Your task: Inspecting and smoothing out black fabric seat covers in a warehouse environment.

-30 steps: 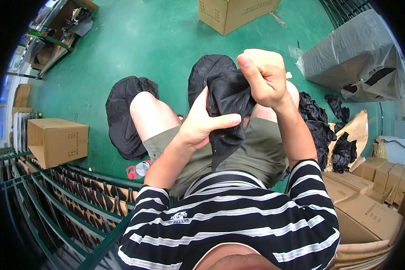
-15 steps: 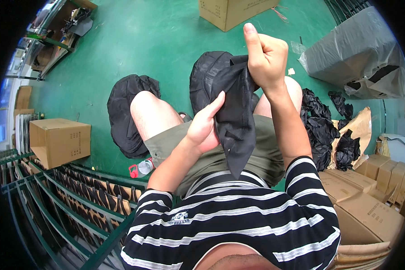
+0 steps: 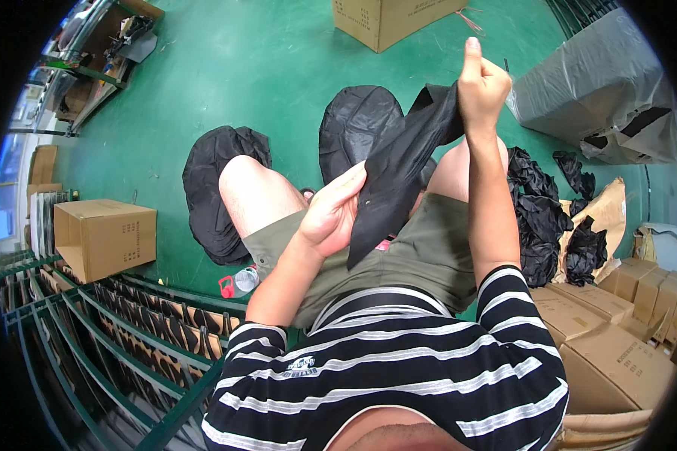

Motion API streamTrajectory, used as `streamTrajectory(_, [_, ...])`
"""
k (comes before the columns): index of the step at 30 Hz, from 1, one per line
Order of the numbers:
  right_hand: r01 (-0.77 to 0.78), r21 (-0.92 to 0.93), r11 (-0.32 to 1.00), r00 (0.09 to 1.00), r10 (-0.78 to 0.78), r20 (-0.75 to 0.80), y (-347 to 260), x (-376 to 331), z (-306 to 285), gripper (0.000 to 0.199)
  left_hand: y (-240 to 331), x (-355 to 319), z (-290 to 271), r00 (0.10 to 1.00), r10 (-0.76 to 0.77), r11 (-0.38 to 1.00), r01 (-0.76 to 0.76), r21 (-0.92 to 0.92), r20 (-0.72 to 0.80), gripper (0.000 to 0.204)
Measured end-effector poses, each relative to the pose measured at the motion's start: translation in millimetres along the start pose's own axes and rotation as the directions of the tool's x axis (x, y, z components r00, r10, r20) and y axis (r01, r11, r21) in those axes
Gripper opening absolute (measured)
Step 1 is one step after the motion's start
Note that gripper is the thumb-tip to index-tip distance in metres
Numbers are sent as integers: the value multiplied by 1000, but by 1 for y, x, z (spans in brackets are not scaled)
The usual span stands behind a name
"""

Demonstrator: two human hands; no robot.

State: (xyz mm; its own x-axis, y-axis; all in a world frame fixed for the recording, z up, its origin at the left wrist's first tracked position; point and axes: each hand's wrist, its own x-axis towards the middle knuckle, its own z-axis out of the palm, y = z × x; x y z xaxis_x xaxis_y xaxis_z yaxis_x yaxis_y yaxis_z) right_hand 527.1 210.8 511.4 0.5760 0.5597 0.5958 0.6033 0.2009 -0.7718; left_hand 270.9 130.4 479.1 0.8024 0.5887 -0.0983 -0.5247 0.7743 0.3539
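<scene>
A piece of thin black fabric (image 3: pixel 402 161) is stretched slantwise over my lap, its pointed lower end hanging free. My right hand (image 3: pixel 483 96), up and to the right, is closed in a fist round its upper end, thumb pointing up. Lower and to the left, my left hand (image 3: pixel 329 214) holds the fabric's left edge, its thumb near the edge and its fingertips partly hidden behind the cloth. Past the fabric, a rounded black fabric pile (image 3: pixel 357 124) lies on the floor between my knees. Another black fabric stack (image 3: pixel 222 195) rests beside my left knee.
Crumpled black fabric pieces (image 3: pixel 534 218) and brown paper (image 3: pixel 613 207) lie to my right, near cardboard boxes (image 3: pixel 617 361). An open carton (image 3: pixel 120 233), a red-capped clear bottle (image 3: pixel 244 280) and a green rack (image 3: pixel 128 331) are on the left. A large carton (image 3: pixel 399 22) stands ahead.
My right hand has moved right, drawing the fabric from a nearly upright hang into a slant. My left hand has shifted slightly left and up, still at the cloth.
</scene>
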Motion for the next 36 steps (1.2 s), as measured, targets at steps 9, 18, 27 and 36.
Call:
streamTrajectory(9, [-24,49,998,997,28,-71,19,5,-11,58,11,-1,-11,986,-26,999,20,39,163,52])
streamTrajectory(18, [8,84,996,1000,-6,-27,3,-1,-9,56,5,2,2,998,54,934,-35,356,-42,63])
streamTrajectory(27, [507,359,783,740,-610,283,-101,-75,-35,44,-1,5,1,997,-20,934,-9,357,76,51])
streamTrajectory(36, [557,200,806,754,-592,285,-66,-79,-54,45,-3,14,-23,978,-208,977,209,38,-31,42])
